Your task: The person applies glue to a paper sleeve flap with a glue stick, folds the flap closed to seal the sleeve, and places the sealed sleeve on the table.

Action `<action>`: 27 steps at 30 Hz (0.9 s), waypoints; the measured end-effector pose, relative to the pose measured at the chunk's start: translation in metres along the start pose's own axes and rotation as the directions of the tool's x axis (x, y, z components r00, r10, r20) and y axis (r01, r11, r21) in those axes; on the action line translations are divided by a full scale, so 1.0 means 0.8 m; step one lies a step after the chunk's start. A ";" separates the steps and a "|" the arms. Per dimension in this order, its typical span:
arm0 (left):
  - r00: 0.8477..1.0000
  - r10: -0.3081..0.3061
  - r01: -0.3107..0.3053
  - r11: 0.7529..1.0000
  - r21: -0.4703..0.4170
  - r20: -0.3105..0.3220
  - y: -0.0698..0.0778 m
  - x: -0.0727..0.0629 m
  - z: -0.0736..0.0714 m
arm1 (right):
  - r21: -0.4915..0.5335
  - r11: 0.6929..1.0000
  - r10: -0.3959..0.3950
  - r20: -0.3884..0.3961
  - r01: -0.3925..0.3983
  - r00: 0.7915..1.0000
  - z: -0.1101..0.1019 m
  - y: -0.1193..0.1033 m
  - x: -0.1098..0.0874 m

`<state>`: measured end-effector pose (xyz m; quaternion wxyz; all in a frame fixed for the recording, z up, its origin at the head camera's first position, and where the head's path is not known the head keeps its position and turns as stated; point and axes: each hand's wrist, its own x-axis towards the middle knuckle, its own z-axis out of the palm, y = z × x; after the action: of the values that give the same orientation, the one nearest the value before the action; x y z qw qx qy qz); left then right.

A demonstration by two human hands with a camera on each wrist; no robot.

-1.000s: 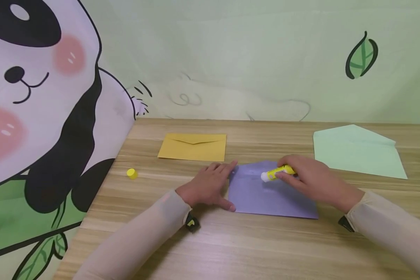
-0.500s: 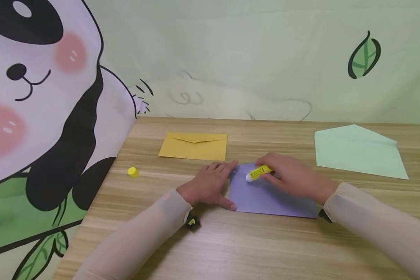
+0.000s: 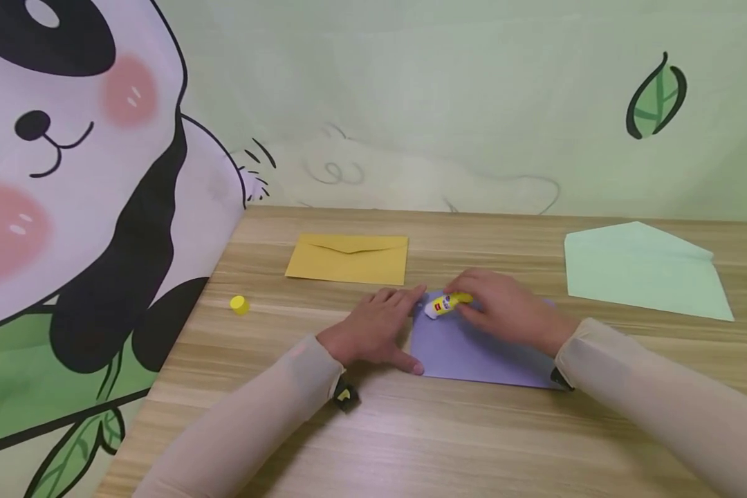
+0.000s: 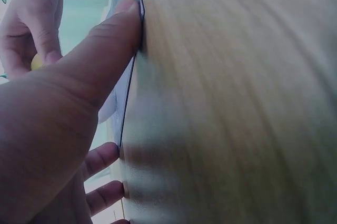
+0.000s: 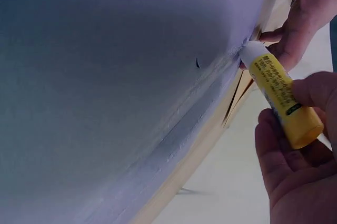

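Right hand pinches the yellow glue stick, white tip at the purple envelope's far-left corner; left hand, thumb and fingers spread, rests along its left edge. Gluing the flap seems in hand; the next stroke calls for steady paper.

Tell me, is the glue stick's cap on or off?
Off: the yellow cap lies on the table, apart from the glue stick, whose white end shows uncovered.
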<state>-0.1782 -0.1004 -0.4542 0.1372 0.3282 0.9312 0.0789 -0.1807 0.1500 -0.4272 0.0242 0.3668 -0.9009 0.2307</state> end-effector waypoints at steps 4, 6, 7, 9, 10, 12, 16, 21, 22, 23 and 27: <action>1.000 0.000 0.000 1.000 0.007 0.000 0.001 0.000 0.000 | -0.033 0.996 0.090 0.087 -0.088 0.992 0.002 0.000 0.000; 1.000 -0.002 0.002 1.000 0.007 0.001 0.001 0.000 -0.001 | -0.056 0.994 0.103 0.130 -0.097 0.986 0.004 0.001 -0.001; 1.000 -0.003 0.003 1.000 0.009 0.001 0.001 0.000 -0.001 | -0.060 0.994 0.103 0.144 -0.096 0.984 0.005 0.002 -0.001; 1.000 -0.004 0.004 1.000 0.009 0.000 0.002 0.000 -0.002 | -0.052 0.994 0.100 0.144 -0.094 0.984 0.006 0.003 -0.002; 1.000 -0.005 0.005 1.000 0.009 0.001 0.002 0.000 -0.002 | -0.043 0.995 0.098 0.136 -0.093 0.986 0.006 0.003 -0.003; 1.000 -0.008 0.007 1.000 0.011 0.003 0.002 0.000 -0.002 | -0.021 0.995 0.097 0.111 -0.095 0.989 0.006 0.004 -0.004; 1.000 -0.018 0.018 1.000 0.020 0.013 0.001 0.000 -0.001 | 0.018 0.996 0.081 0.075 -0.082 0.994 0.006 0.000 -0.003; 1.000 -0.015 0.015 1.000 0.007 0.013 0.000 0.001 0.000 | -0.003 0.997 0.075 0.092 -0.075 0.993 0.009 -0.003 -0.001; 1.000 -0.014 0.014 1.000 0.005 0.013 0.000 0.001 0.000 | -0.011 0.997 0.076 0.097 -0.075 0.992 0.010 -0.002 -0.001; 1.000 -0.013 0.013 1.000 0.001 0.011 0.000 0.001 0.000 | -0.020 0.997 0.082 0.106 -0.080 0.991 0.011 -0.002 -0.001; 1.000 -0.019 0.019 1.000 0.002 0.014 0.000 0.002 -0.001 | -0.025 0.998 0.062 0.119 -0.059 0.991 0.013 0.002 -0.002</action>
<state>-0.1793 -0.0993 -0.4535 0.1440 0.3201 0.9334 0.0746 -0.1794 0.1473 -0.4376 -0.0327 0.3522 -0.9138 0.1995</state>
